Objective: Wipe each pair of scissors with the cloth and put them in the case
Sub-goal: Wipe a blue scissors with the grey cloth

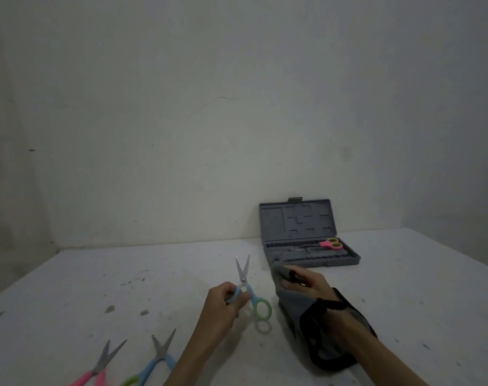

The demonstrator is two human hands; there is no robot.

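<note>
My left hand point(223, 306) grips blue-and-green scissors point(247, 285) by the handles, blades slightly apart and pointing up and away. Just right of them, my right hand point(307, 286) holds a grey cloth point(293, 305) with a black edge; the cloth drapes over my wrist onto the table. An open grey case point(309, 260) stands near the wall with its lid upright. Pink-and-green scissors point(330, 243) lie inside it. On the table near the front left lie pink scissors point(101, 369) and blue-and-green scissors point(156, 363), both with blades slightly apart.
The white table point(126, 288) carries small dark specks and stains. A pale wall point(209, 121) rises right behind the case, and the table's right edge runs diagonally at the far right.
</note>
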